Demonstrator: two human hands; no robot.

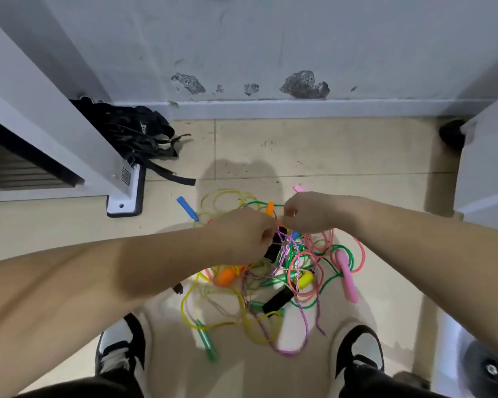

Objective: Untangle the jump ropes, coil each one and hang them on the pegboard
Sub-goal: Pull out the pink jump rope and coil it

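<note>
A tangle of jump ropes [282,271] lies on the tiled floor between my feet and the wall: yellow, green, pink and purple braided cords with blue [187,208], orange [227,276], pink [348,280], green [207,341], yellow [304,280] and black [278,300] handles. My left hand [243,235] pinches the purple braided cord and a black handle above the pile. My right hand [305,212] pinches a thin cord right beside it. Both hands almost touch over the heap. No pegboard shows.
A black backpack [135,133] slumps against the wall at the left, beside a white metal frame with a bolted foot plate [125,196]. A white cabinet [489,168] stands at the right. My black-and-white shoes [121,349] flank the pile. A castor wheel [490,369] sits at the bottom right.
</note>
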